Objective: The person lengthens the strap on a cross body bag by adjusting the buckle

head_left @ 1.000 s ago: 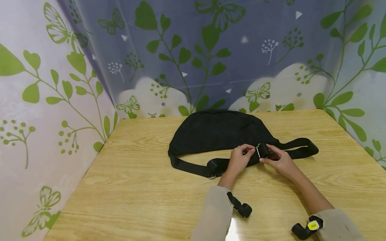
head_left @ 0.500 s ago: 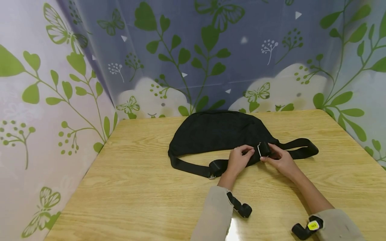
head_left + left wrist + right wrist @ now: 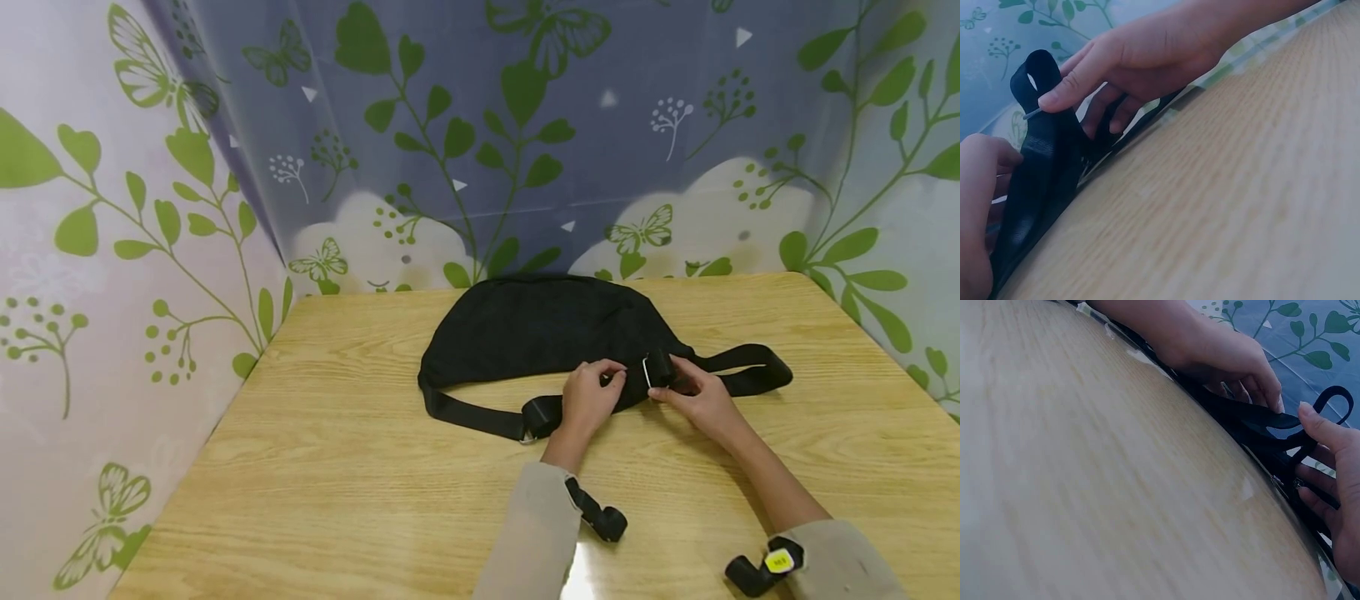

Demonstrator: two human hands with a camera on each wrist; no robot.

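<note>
A black waist bag [image 3: 547, 329] lies flat on the wooden table, its black strap [image 3: 472, 414] looped along the near side. My left hand [image 3: 591, 400] pinches the strap between thumb and fingers just left of a metal buckle [image 3: 647, 373]. On the other side, my right hand [image 3: 701, 396] holds the strap at this buckle, thumb at its lower edge. A short strap loop [image 3: 1041, 72] stands up above the buckle in the left wrist view. In the right wrist view the same raised loop [image 3: 1338, 400] shows beside the right thumb. Some fingertips are hidden behind the webbing.
Another metal ring [image 3: 527, 440] with a strap fold sits left of the left hand. A loose strap loop [image 3: 757, 367] extends right on the wooden table [image 3: 315, 483]. Patterned cloth [image 3: 420, 208] hangs behind the table and at both sides.
The left hand has shifted slightly left along the strap. The buckle and its raised loop have moved a little to the right and up with the right hand. The bag lies still.
</note>
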